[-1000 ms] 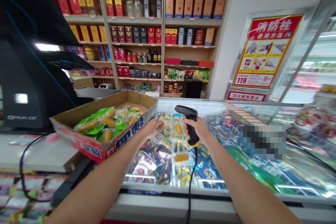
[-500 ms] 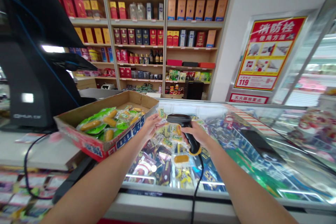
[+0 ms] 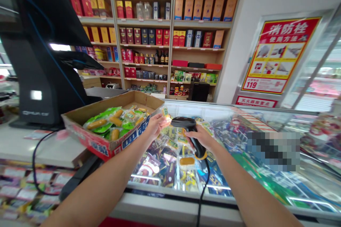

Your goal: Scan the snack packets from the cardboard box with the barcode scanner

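Observation:
My left hand [image 3: 156, 126] is raised just right of a cardboard tray [image 3: 112, 145], its fingertips pinching a small yellow snack packet [image 3: 166, 113]. My right hand [image 3: 201, 137] is closed around the grip of a black handheld barcode scanner [image 3: 186, 123] with a yellow base. The scanner's head points left, close to the small packet, and my right hand's fingers hide part of the handle. Vacuum packs of yellow sausage-shaped snacks in green wrappers [image 3: 114, 124] fill the tray. Below both hands, many snack packets [image 3: 170, 163] lie under the glass top of a chest freezer [image 3: 239, 127].
A black checkout terminal [image 3: 42, 64] stands on a white counter [image 3: 34, 145] at the left. The scanner's black cable [image 3: 204, 188] hangs over the freezer's front edge. Shelves of boxed liquor [image 3: 170, 35] stand behind, and a red fire hydrant poster [image 3: 279, 56] hangs on the right wall.
My left hand has risen and now shows the small packet at its fingertips. The scanner has tilted from upright to nearly level, its head swung left toward that packet.

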{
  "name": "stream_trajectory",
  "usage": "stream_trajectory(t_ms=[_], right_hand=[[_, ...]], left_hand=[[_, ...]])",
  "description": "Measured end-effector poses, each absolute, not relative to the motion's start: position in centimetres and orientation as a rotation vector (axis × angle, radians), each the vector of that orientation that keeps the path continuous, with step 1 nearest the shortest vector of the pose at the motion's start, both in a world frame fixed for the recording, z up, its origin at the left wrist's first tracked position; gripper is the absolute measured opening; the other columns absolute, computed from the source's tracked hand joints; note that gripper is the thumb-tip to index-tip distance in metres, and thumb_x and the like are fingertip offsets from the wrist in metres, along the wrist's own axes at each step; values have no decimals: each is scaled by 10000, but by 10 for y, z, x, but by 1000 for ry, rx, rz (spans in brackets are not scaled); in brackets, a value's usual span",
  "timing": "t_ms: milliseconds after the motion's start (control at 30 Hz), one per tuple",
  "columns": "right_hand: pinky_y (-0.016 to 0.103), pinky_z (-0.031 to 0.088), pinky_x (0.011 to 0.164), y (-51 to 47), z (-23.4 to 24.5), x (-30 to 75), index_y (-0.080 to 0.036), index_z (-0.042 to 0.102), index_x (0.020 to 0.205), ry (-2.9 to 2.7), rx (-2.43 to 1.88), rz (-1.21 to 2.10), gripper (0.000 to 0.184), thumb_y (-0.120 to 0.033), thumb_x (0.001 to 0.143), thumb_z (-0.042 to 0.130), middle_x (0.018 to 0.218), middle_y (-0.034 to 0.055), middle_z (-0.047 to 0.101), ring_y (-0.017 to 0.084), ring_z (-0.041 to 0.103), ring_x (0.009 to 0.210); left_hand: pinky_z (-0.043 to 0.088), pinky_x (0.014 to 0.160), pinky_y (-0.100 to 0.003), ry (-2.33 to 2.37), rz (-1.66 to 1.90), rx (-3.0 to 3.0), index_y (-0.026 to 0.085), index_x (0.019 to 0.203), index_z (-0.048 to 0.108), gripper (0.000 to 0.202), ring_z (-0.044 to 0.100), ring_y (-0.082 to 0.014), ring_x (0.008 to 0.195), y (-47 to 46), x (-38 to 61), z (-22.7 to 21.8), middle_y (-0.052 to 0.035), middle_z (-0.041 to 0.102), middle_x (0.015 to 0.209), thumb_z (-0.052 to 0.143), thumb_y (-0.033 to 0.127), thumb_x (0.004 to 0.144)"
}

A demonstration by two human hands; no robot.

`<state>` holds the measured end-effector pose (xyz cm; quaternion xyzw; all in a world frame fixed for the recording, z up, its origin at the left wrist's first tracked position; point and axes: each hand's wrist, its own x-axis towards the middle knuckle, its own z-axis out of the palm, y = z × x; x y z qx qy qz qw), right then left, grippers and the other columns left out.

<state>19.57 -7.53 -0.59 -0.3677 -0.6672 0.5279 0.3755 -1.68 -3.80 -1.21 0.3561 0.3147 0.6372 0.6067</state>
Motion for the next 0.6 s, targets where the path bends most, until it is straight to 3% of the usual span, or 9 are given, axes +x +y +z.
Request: stream_trajectory(t_ms=[267, 600], right_hand=[[236, 413, 377, -75, -7, 196, -168, 539, 562, -1731, -925, 1353, 248, -361, 660, 661, 432, -9, 544, 112, 490, 342], [241, 399, 380, -68, 4, 173, -162, 567, 703, -1713, -885, 1365, 248, -386, 671, 667, 472, -16, 561, 117, 495, 361]], left_hand=[[566, 713, -328, 685, 1488, 822, 130, 755, 609, 251, 672, -154, 604, -33, -20, -17, -42, 707, 680, 776, 109, 568], [544, 749, -316, 574, 1667, 734, 204, 810, 414, 334, 715, -172, 747, -30, -19, -11, -17, 713, 781, 739, 235, 740]])
